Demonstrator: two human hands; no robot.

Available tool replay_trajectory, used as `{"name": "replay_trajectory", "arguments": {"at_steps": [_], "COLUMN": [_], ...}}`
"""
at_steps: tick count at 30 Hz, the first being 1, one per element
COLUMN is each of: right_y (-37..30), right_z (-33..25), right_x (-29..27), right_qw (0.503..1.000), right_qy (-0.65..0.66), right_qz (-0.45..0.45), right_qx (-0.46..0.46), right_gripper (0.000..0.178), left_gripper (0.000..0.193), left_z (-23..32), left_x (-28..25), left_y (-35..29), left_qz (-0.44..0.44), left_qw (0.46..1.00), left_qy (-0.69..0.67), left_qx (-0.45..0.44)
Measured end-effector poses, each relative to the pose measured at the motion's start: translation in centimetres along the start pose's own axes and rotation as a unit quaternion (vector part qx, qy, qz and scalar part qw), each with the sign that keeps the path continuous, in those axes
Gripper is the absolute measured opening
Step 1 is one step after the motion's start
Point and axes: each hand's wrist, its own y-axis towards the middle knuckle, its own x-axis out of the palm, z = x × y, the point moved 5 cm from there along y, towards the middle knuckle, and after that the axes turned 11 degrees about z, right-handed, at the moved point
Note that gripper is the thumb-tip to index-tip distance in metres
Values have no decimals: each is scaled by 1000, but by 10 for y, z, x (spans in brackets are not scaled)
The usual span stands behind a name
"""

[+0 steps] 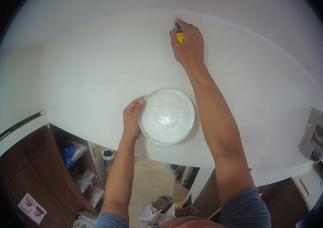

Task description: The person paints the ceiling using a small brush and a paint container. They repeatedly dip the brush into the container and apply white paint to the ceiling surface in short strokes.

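Observation:
My left hand [133, 117] grips the left rim of a round white plastic lid [168, 116]. The lid's inner face is turned up toward me and carries a wet, shiny white coating. Higher up, my right hand [190, 42] is closed around a tool with a black-and-yellow handle [180, 37]. It is held close to the white surface [93, 76], near a long curved edge line. The tool's working end is mostly hidden by my fingers, so its kind does not show.
Below left stands a brown wooden cabinet [41, 167] with open shelves [79, 154] holding a blue bag [68, 152]. A paper-covered box [317, 135] is fixed at the right. On the floor [150, 178] lie white bags [150, 213] and a dark container [162, 204].

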Motion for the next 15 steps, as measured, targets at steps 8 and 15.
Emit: {"name": "replay_trajectory", "arguments": {"at_steps": [8,15], "right_y": [3,-92], "right_z": [12,-5], "right_x": [-59,-227], "right_qw": [985,975], "right_qy": [153,173], "right_qz": [73,50], "right_qx": [15,129], "right_gripper": [30,20], "left_gripper": [40,40], "left_z": [4,9], "left_x": [-5,50], "left_y": [4,-22], "left_qz": [0,-80], "left_qw": [999,996], "left_qy": [28,27], "left_qx": [16,11]}}
